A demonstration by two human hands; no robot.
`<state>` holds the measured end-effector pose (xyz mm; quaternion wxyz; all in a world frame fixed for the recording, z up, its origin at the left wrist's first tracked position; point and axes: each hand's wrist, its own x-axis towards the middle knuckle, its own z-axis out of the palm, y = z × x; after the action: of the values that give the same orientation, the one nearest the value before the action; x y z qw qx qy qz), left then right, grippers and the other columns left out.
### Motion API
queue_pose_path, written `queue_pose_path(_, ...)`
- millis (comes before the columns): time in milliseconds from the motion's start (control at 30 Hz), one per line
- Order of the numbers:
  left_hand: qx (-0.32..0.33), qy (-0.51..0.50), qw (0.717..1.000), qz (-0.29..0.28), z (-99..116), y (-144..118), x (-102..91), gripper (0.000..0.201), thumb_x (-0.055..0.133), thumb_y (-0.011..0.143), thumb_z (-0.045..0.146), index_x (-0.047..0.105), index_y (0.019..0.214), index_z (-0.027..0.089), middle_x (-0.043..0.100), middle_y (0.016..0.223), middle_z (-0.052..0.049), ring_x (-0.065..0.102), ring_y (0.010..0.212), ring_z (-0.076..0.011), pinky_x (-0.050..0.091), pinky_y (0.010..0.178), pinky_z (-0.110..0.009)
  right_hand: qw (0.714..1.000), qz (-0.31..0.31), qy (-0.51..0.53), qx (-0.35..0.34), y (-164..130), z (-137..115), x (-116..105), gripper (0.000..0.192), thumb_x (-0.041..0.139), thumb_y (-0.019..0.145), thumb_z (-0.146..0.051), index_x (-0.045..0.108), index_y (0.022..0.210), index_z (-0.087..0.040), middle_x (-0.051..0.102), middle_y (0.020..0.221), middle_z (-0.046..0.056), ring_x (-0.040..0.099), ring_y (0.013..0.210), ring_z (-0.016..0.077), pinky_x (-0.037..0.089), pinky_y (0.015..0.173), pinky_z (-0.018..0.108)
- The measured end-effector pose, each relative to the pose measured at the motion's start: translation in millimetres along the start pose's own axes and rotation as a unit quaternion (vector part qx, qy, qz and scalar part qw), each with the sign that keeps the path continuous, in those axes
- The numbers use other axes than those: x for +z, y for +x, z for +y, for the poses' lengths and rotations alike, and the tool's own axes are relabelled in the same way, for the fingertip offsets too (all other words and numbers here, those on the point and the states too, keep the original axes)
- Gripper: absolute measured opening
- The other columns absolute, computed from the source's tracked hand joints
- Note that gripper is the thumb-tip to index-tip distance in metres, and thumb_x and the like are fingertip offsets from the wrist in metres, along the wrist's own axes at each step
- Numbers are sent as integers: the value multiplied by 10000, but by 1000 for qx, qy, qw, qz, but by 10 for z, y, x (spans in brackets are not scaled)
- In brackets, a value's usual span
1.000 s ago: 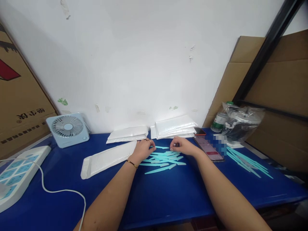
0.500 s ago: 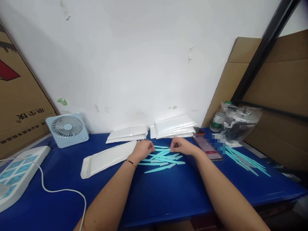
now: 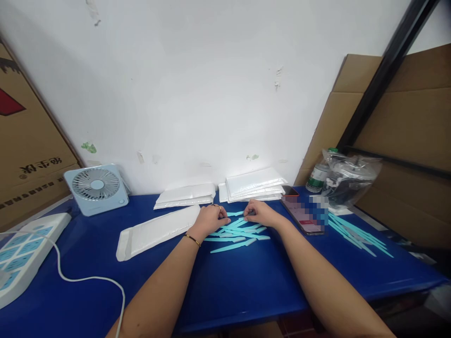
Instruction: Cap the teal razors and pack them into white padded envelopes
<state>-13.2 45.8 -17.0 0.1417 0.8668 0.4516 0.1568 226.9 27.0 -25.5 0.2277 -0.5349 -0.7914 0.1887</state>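
Observation:
A slim turquoise eyebrow razor (image 3: pixel 235 214) stretches between my two hands. My left hand (image 3: pixel 213 218) has its fingers curled in a pinch at the razor's left end. At the other end, the closed fingertips of my right hand (image 3: pixel 260 214) pinch the razor, where a small dark part shows. Just below the hands lies a loose, crisscrossed pile of eyebrow razors (image 3: pixel 243 231) with pale caps on the blade ends. A white padded envelope (image 3: pixel 158 232) lies flat beside my left hand.
White padded mailers (image 3: pixel 255 183) are stacked against the wall, with more mailers (image 3: pixel 186 194) to their left. A phone (image 3: pixel 303 216), further razors (image 3: pixel 359 234), a bottle (image 3: pixel 317 178) and a clear bag (image 3: pixel 352 180) stand right. A fan (image 3: pixel 98 188) and power strip (image 3: pixel 31 253) sit left.
My right hand has moved slightly left, closer to my left hand, along the razor. The view has shifted a little; the pile looks unchanged.

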Motion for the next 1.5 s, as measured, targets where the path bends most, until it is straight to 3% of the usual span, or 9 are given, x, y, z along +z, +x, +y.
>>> queue_pose_path(200, 4, -20, 999, -42, 64, -14, 39, 146, 574, 781, 357, 655, 751, 239, 683, 750, 37, 615, 727, -141, 414, 714, -251, 999, -29, 38, -2, -11, 21, 9, 157, 659, 713, -332, 655, 765, -185, 544, 843, 23, 520, 729, 145, 398, 622, 245)
queue_pose_path(400, -31, 54, 997, 45, -4, 25, -33, 150, 530, 817, 294, 662, 771, 239, 688, 818, -4, 608, 838, -190, 400, 780, -306, 997, 78, 10, 13, 11, 189, -128, 138, 633, 740, -312, 651, 721, -177, 511, 809, 14, 481, 686, 127, 390, 641, 254)
queue_pose_path(500, -41, 78, 995, 46, -45, 30, -27, 128, 562, 804, 318, 663, 839, 246, 677, 891, -19, 584, 937, -214, 392, 837, -326, 994, 105, 1, 36, 7, 286, -186, 154, 640, 730, -331, 667, 738, -179, 517, 813, 18, 483, 685, 132, 398, 642, 256)
queue_pose_path(633, -15, 66, 996, 64, -72, 23, 37, 282, 584, 798, 369, 620, 1065, 284, 621, 1100, -24, 533, 1057, -234, 388, 894, -346, 997, 68, 6, 30, -60, 297, -227, 143, 638, 723, -323, 682, 741, -188, 550, 814, 21, 503, 688, 137, 400, 635, 254)
queue_pose_path(867, 13, 51, 998, 24, -44, 9, 47, 277, 527, 846, 350, 645, 1088, 284, 616, 1124, -27, 529, 1060, -218, 401, 892, -312, 997, -55, 28, 50, -135, 245, -199, 121, 712, 619, -253, 683, 714, -184, 606, 778, 21, 539, 694, 152, 404, 612, 245)
queue_pose_path(1000, 17, 17, 998, 62, 51, -11, -9, 340, 445, 880, 452, 632, 1102, 274, 628, 1113, -29, 534, 1043, -215, 397, 885, -323, 997, -34, 66, 33, -124, 170, -202, 144, 685, 674, -294, 657, 749, -175, 576, 780, 16, 519, 688, 141, 396, 603, 240)
queue_pose_path(1233, 1, 51, 999, 9, 31, 15, -52, 269, 465, 873, 394, 699, 853, 262, 697, 963, -3, 565, 973, -207, 355, 896, -338, 998, 33, 41, -14, -90, 148, -228, 110, 648, 731, -290, 648, 729, -180, 501, 803, 10, 473, 671, 124, 375, 606, 242)
queue_pose_path(1333, -27, 58, 998, 28, -97, 26, -66, 257, 480, 862, 403, 701, 898, 275, 686, 1010, -6, 550, 1010, -220, 354, 905, -349, 998, 63, 12, 3, -62, 224, -226, 85, 651, 718, -268, 657, 715, -184, 508, 802, 9, 481, 677, 127, 375, 623, 250)
queue_pose_path(1500, 18, 32, 999, 22, -202, 16, -25, 317, 565, 813, 419, 626, 1116, 347, 621, 1162, 22, 514, 1093, -221, 354, 943, -344, 998, 52, 6, 21, -101, 234, -248, 103, 652, 708, -270, 683, 768, -192, 535, 810, 18, 502, 694, 139, 386, 626, 254)
